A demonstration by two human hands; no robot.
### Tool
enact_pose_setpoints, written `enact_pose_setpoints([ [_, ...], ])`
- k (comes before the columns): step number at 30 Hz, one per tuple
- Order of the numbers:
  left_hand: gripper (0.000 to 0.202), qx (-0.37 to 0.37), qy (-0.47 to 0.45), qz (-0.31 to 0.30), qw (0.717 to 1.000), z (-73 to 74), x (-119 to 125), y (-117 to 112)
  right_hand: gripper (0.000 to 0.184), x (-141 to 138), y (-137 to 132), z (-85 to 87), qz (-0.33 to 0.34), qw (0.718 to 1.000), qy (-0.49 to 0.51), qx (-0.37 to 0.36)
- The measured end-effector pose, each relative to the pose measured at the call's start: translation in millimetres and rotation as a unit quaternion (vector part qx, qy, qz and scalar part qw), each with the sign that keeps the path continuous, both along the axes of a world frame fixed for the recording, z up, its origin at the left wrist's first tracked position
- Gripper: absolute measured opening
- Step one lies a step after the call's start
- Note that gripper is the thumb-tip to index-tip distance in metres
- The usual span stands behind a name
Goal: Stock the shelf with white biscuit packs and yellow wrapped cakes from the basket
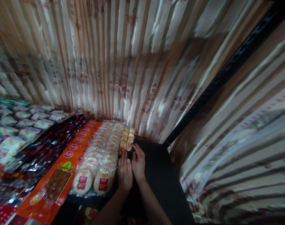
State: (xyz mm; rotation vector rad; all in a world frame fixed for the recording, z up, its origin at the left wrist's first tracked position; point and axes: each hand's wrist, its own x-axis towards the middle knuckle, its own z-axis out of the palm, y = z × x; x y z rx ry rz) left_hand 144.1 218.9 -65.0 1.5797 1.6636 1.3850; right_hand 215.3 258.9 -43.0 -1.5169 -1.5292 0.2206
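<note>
Two short rows of small yellow snack packets [127, 137] with red marks stand at the back of the black shelf [161, 168]. My left hand [125, 171] reaches to the front of the left row, fingers stretched out and close together, tips at the nearest packet. At the right row's front corner, the fingertips of my right hand [138, 161] touch or nearly touch a packet; its fingers are extended too. Neither hand grips anything that I can see. Left of my left hand lie two long rows of clear-wrapped round white crackers [103, 179] with red labels.
Further left are overlapping orange snack bags [55, 184], dark shiny packets [60, 137] and white wrapped packs [27, 122]. A wrinkled printed plastic sheet [123, 62] hangs behind the shelf. A black metal post [217, 78] rises at the shelf's back right corner.
</note>
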Motion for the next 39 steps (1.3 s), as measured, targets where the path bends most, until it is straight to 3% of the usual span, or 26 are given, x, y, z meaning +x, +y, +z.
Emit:
enact_pose_setpoints([
  [6, 0.047, -0.005, -0.008, 0.000, 1.000, -0.2, 3, -2, 0.036, 6, 54, 54.5, 0.005, 0.994, -0.104, 0.011],
  [11, 0.047, 0.004, -0.021, -0.007, 1.000, -2.4, 4, -3, 0.028, 0, 106, 82.0, 0.076, 0.959, -0.265, -0.061],
  [16, 0.047, -0.009, -0.042, -0.016, 0.999, 1.2, 3, -5, 0.024, -8, 136, 82.4, 0.159, 0.908, -0.367, -0.121],
  [23, 0.047, -0.030, -0.052, -0.009, 0.998, 4.8, 4, -4, 0.019, -10, 157, 80.9, 0.201, 0.887, -0.388, -0.147],
  [29, 0.048, -0.047, -0.046, -0.009, 0.998, 4.8, 5, -3, 0.020, -16, 155, 84.4, 0.187, 0.877, -0.413, -0.160],
  [39, 0.049, -0.051, -0.047, -0.012, 0.998, 4.1, 4, -3, 0.022, -20, 143, 78.2, 0.102, 0.879, -0.435, -0.169],
])
